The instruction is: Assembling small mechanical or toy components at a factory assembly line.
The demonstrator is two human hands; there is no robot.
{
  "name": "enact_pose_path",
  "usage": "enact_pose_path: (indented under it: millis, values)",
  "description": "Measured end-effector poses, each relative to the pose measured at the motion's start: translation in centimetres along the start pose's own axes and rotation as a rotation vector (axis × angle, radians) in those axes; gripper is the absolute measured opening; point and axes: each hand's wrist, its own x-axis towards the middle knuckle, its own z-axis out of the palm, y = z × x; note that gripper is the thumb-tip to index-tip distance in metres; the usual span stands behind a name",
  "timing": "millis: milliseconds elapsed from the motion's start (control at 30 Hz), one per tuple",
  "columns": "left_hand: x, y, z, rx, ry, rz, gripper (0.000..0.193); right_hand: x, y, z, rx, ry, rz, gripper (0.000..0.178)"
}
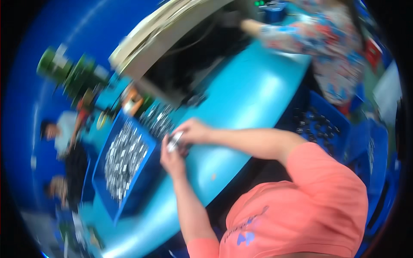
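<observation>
In front of me, over the turquoise table (206, 172), my two hands meet around a small shiny metal part (174, 141). My left hand (171, 160) grips it from below. The fingers of my right hand (193, 130) are closed at its upper side. Blur hides the part's exact shape and a darker patch under my fingers. Just beyond my hands lies a loose pile of small silvery metal parts (158, 121). Left of my left hand stands a blue bin (148, 160) holding many similar metal pieces (124, 161).
A beige machine frame (146, 56) arches over the table's far side. At the right, a co-worker in a flowered top (331, 47) reaches toward it. A blue crate with dark parts (318, 124) stands right of the table. Two people (66, 133) and green machinery (75, 71) are at left.
</observation>
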Motion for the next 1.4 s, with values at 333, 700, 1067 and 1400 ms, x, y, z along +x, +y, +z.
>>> enact_pose_path:
  millis: [333,700,1067,1400]
  values:
    - [-0.8,1.0,0.3,0.027,-0.02,0.011,0.06,-1.0,-2.5,-3.6,-0.093,0.049,0.059,0.033]
    - [-0.5,-0.2,0.1,0.273,-0.028,0.113,0.056,-0.8,-2.3,-3.4,-0.155,0.127,0.068,0.024]
    - [-1.0,2.2,0.5,-0.04,-0.056,-0.04,0.06,-0.7,-2.9,-4.1,-0.046,0.033,0.132,0.039]
    - [-0.8,2.2,0.4,-0.1,-0.085,-0.072,0.054,-0.8,-2.8,-3.9,-0.033,-0.019,-0.021,0.04]
